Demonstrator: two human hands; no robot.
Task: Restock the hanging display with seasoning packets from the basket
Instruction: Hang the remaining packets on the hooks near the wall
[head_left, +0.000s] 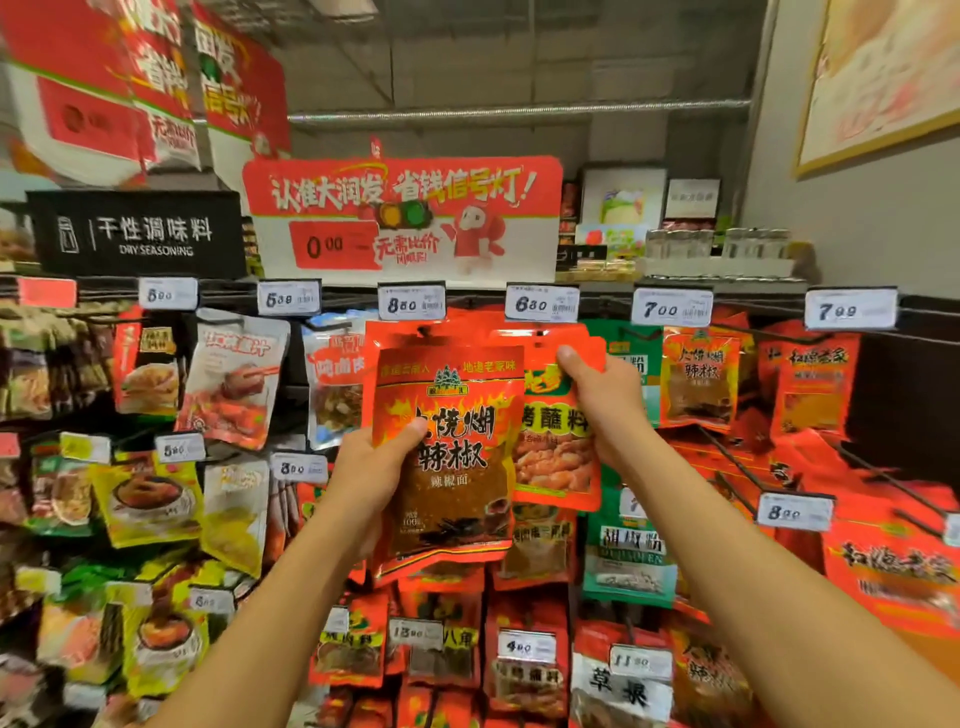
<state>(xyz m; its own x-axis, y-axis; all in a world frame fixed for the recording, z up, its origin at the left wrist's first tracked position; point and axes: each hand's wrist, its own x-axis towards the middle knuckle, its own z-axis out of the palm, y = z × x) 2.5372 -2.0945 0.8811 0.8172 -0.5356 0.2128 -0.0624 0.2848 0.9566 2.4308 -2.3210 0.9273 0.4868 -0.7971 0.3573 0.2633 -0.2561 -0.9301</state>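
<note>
My left hand grips a stack of red chilli powder packets by their left edge, holding them up in front of the hanging display. The top of the stack reaches the hook under the 8.60 price tag. My right hand pinches the upper right corner of a red barbecue dip packet that hangs just behind and to the right of the stack, under the 6.80 tag. The basket is out of view.
Rows of hanging seasoning packets fill the display on long black hooks with price tags at their tips. A red promotional sign and a black "Dry Seasoning" sign stand above. A grey wall closes the right side.
</note>
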